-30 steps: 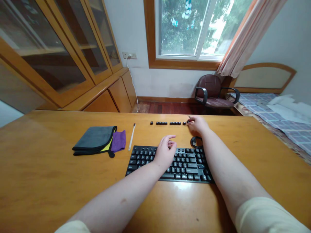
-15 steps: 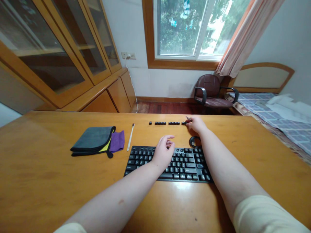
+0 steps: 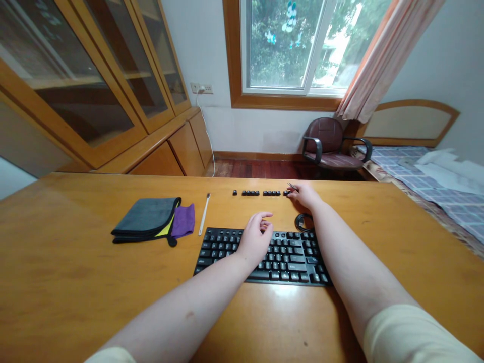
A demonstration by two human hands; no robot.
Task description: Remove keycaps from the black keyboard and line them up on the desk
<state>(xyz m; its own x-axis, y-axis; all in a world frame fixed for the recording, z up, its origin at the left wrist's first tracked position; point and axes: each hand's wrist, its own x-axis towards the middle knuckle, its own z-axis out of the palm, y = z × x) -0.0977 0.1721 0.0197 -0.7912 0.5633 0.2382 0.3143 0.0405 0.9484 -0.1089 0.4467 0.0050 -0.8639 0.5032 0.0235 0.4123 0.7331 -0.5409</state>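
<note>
My right hand (image 3: 304, 194) is closed on a thin metal tool, a keycap puller by its look (image 3: 291, 186), whose wire ends point up and left. Its fingertips are down at the right end of a row of loose black keycaps (image 3: 271, 192), partly covering the last ones. Whether they also pinch a keycap is hidden. Over the middle of the black keyboard (image 3: 293, 258) is my left hand (image 3: 256, 236), fingers loosely curved and apart, with nothing in it. The keyboard's top row is partly behind that hand, and my right forearm covers its right edge.
Behind the keyboard's right end lies a coiled black cable (image 3: 303, 222). To the left are a white toothbrush (image 3: 204, 214), a purple cloth (image 3: 183, 221) and a folded grey towel (image 3: 147, 217). Past the desk's far edge stands an armchair (image 3: 327, 143).
The right fingertips have shifted very slightly at the end of the keycap row. My left hand keeps its pose; the whole view has tilted a little.
</note>
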